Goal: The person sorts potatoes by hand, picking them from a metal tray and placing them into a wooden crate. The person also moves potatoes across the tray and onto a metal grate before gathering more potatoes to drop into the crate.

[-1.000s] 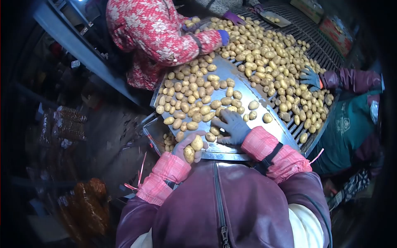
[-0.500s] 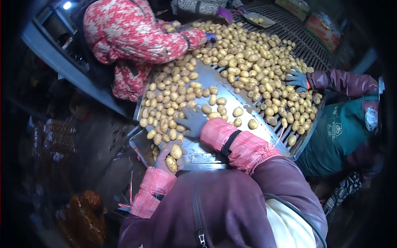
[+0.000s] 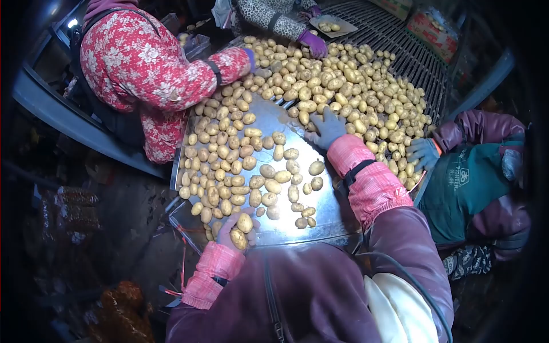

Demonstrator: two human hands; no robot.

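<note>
My left hand (image 3: 235,230), in a pale glove, is closed around two small yellow potatoes (image 3: 242,227) at the near left corner of a shiny metal sorting tray (image 3: 331,200). My right hand (image 3: 327,128), in a dark grey glove with fingers spread, reaches far across the tray and rests at the edge of the big potato heap (image 3: 343,86) on the slatted roller table (image 3: 412,46). Several loose potatoes (image 3: 229,160) cover the tray's left side.
A person in a red flowered jacket (image 3: 137,68) works at the left. Another person's purple-gloved hand (image 3: 313,42) is at the far end. A person in a green vest (image 3: 463,183) with a blue-grey glove (image 3: 423,153) stands on the right. Dark sacks (image 3: 74,211) lie on the floor.
My right hand has gone from the near part of the tray far forward to the heap. My left hand keeps its two potatoes. The view has shifted forward over the tray.
</note>
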